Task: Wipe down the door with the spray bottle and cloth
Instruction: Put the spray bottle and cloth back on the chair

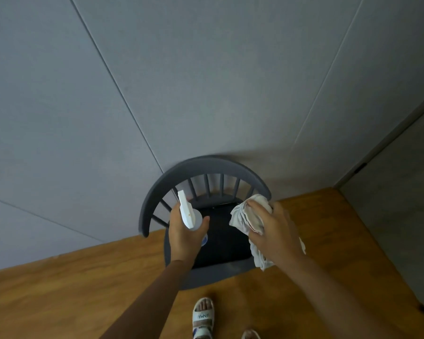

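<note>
My left hand (182,237) is wrapped around a spray bottle (189,214) with a white trigger head, its nozzle pointing up and away toward the wall. My right hand (274,231) clutches a crumpled white cloth (246,217), part of which hangs down below my wrist. Both hands hover over the seat of a dark grey chair (206,167). The door (402,204) is a grey panel at the far right, with a dark hinge on its frame edge; neither hand touches it.
The spindle-back chair stands against a grey panelled wall (157,81), with a black cushion (223,236) on its seat. Wooden floor (71,289) spreads to the left and right. My sandalled foot (203,316) is just in front of the chair.
</note>
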The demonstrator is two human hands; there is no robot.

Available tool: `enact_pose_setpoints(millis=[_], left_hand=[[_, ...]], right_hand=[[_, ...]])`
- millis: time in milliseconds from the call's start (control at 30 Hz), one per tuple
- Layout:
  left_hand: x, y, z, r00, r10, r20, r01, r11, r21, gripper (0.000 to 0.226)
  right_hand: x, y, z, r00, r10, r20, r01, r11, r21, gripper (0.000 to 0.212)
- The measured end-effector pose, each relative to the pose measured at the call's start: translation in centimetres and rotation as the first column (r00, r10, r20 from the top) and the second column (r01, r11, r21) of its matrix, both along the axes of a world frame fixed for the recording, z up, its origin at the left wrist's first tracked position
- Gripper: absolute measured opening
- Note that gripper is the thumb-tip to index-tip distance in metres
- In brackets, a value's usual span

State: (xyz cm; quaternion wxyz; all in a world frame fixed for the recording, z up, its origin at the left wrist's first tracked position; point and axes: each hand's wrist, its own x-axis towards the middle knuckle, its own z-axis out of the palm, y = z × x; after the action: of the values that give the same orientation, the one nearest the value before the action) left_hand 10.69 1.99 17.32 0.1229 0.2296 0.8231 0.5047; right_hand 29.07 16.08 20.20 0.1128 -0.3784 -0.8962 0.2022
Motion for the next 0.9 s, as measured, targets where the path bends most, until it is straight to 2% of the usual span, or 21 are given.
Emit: enact_pose_setpoints(millis=[500,767,900], left_hand=[[-7.5,3.5,-14.2,0.985,-0.123,0.122,0.135,0.986,-0.097,0.07],[-10.3,5.3,-19.1,0.982,-0.056,0.18,0.082,0.987,-0.141,0.075],[-11.6,5.3,-20.5,0.98,-0.014,0.199,0.041,0.99,-0.132,0.07]], right_hand=[[-5.7,-0.9,-12.1,0.991,-0.13,-0.014,0.128,0.988,-0.084,0.083],[-8.0,-0.1,-16.7,0.988,-0.156,-0.021,0.153,0.983,-0.104,0.083],[-8.4,0.4,-17.7,0.987,-0.161,-0.017,0.158,0.981,-0.114,0.082]])
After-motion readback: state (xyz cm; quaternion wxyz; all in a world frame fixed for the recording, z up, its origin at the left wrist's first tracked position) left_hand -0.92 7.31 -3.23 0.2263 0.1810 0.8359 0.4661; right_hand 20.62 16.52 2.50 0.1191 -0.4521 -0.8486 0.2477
